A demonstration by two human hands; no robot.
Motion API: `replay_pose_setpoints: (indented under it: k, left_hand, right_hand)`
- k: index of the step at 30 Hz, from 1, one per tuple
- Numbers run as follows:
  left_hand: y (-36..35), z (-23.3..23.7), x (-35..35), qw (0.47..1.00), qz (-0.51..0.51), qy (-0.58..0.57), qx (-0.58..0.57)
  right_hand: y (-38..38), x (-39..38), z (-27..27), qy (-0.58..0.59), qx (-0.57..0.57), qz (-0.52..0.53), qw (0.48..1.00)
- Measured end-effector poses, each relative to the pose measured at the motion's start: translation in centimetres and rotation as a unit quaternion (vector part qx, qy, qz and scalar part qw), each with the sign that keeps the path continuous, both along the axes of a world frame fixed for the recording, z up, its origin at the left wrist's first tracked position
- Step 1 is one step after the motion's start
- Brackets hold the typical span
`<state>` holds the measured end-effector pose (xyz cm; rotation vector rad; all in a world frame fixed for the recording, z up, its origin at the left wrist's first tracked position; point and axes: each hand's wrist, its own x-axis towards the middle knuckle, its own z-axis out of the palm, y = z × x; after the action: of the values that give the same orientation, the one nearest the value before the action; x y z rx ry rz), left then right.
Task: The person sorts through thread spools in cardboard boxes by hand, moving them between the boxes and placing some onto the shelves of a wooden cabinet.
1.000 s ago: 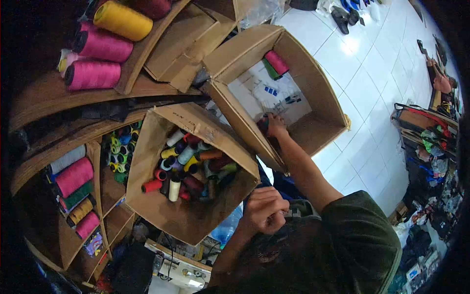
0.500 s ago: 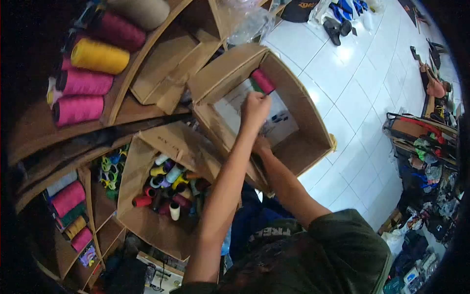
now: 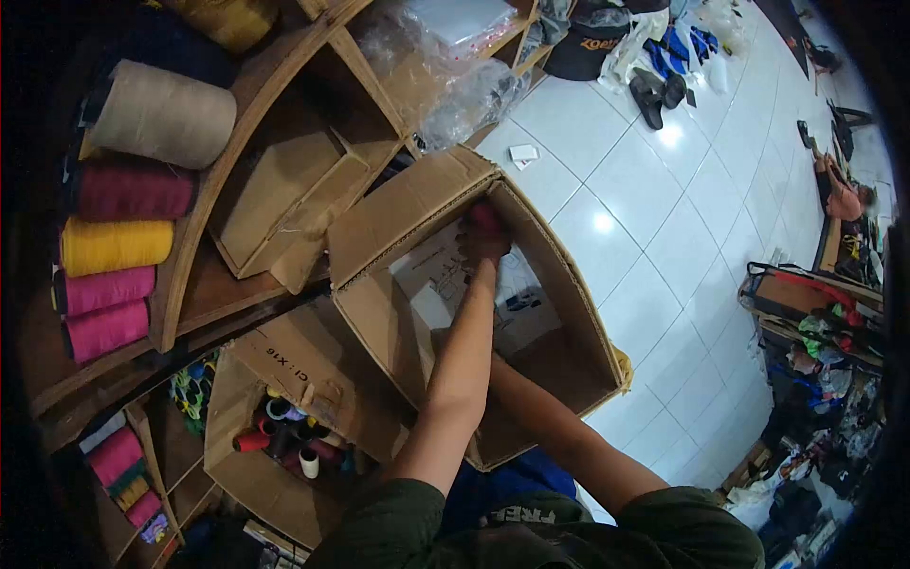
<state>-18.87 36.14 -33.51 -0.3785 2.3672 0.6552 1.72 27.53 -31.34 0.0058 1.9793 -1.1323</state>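
Observation:
An open cardboard box (image 3: 578, 294) stands in front of me, with papers (image 3: 436, 270) on its bottom. My left hand (image 3: 483, 242) reaches down to its far end, its fingers closed round a dark pink thread spool (image 3: 486, 216). The right forearm (image 3: 559, 412) enters the near side of the same box; that hand is hidden behind the left forearm and the box wall. To the left, a second box (image 3: 227, 427) holds several spools of mixed colours, among them a white one (image 3: 309, 463) and a red one (image 3: 251, 441).
A wooden shelf (image 3: 204, 213) on the left carries large spools, including a beige one (image 3: 166, 114) and a yellow one (image 3: 118, 247). Plastic bags (image 3: 474, 104) lie at the top. Black sandals (image 3: 647, 98) rest on the tiled floor (image 3: 664, 209). A person (image 3: 844, 199) is far right.
The view has shifted, and the boxes sit lower and further left in it. My left hand has closed round the pink spool in the box. The right hand has gone out of sight.

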Motion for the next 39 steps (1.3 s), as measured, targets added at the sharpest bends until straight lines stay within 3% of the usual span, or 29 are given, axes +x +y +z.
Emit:
replay_pose_setpoints:
  k: [4, 6, 7, 9, 10, 12, 14, 16, 18, 20, 21, 22, 24, 25, 26, 28, 31, 33, 35, 36, 39]
  left_hand:
    - [-0.9, 0.9, 0.7, 0.998, 0.058, 0.004, 0.004]
    - [-1.9, 3.0, 0.9, 0.988, 0.136, -0.058, 0.054]
    - [-2.7, 5.0, 1.3, 0.978, 0.149, -0.05, 0.133]
    - [-4.1, 9.8, 2.5, 0.939, 0.18, -0.036, 0.291]
    - [-5.4, 11.9, 2.8, 0.913, 0.149, -0.079, 0.371]
    - [-7.9, 18.9, 4.4, 0.85, 0.207, -0.053, 0.482]
    - [-12.3, 26.2, 6.8, 0.802, 0.186, -0.063, 0.563]
    - [-18.1, 33.0, 9.6, 0.799, 0.178, -0.073, 0.571]
    - [-24.4, 37.0, 12.6, 0.807, 0.216, 0.005, 0.55]
    - [-30.2, 39.5, 15.2, 0.805, 0.296, 0.095, 0.505]
    - [-33.9, 38.4, 16.5, 0.815, 0.328, 0.122, 0.462]
    - [-35.6, 38.1, 16.8, 0.827, 0.367, 0.147, 0.401]
    - [-39.7, 34.8, 17.2, 0.903, 0.317, 0.157, 0.245]
    - [-43.0, 30.4, 17.8, 0.95, 0.243, 0.164, 0.112]
    - [-46.0, 26.3, 19.0, 0.973, 0.163, 0.165, -0.025]
    - [-49.7, 23.3, 21.5, 0.984, 0.135, 0.097, -0.069]
    - [-50.8, 24.3, 23.4, 0.98, 0.159, 0.063, -0.1]
    - [-52.4, 24.8, 25.0, 0.977, 0.165, 0.075, -0.11]
    - [-54.0, 23.0, 26.0, 0.977, 0.148, 0.114, -0.107]
    - [-54.4, 23.7, 26.2, 0.974, 0.157, 0.161, 0.015]
    - [-55.2, 24.6, 26.7, 0.971, 0.132, 0.196, -0.023]
  right_hand:
    - [-1.2, 0.8, 0.0, 0.034, -0.001, -0.002, 0.999]
    - [-1.4, 1.1, -0.3, 0.054, 0.004, -0.002, 0.999]
    - [-1.6, 1.0, -1.0, 0.067, 0.005, -0.004, 0.998]
    - [-1.6, 1.0, -2.6, 0.104, 0.018, -0.008, 0.994]
    - [-1.8, 1.3, -3.7, 0.122, 0.021, -0.01, 0.992]
    - [-1.7, 1.3, -6.1, 0.164, 0.043, -0.008, 0.986]
    - [-1.7, 1.9, -8.0, 0.172, 0.073, -0.004, 0.982]
    - [-1.0, 1.0, -9.2, 0.116, 0.13, 0.023, 0.984]
    - [0.1, -1.9, -9.2, 0.02, 0.213, 0.072, 0.974]
    - [2.3, -2.5, -7.6, 0.062, 0.189, 0.168, 0.966]
    - [3.4, -3.3, -4.1, 0.049, 0.197, 0.218, 0.955]
    - [4.1, -4.1, 0.0, 0.01, 0.235, 0.144, 0.961]
    - [4.7, -4.4, 3.3, -0.013, 0.247, 0.043, 0.968]
    - [5.9, -4.8, 3.7, 0.011, 0.226, 0.016, 0.974]
    - [6.3, -5.3, 7.8, 0.038, 0.212, -0.033, 0.976]
    - [7.0, -5.8, 16.1, 0.119, 0.195, -0.131, 0.965]
    - [6.9, -5.3, 25.7, 0.27, 0.187, -0.238, 0.914]
    - [5.3, -5.1, 31.8, 0.276, 0.048, -0.308, 0.909]
    - [1.2, -5.6, 37.1, 0.289, -0.069, -0.31, 0.903]
    - [-1.3, -5.5, 38.5, 0.29, -0.126, -0.308, 0.898]
    - [-9.2, -6.1, 40.2, 0.343, -0.102, -0.203, 0.911]
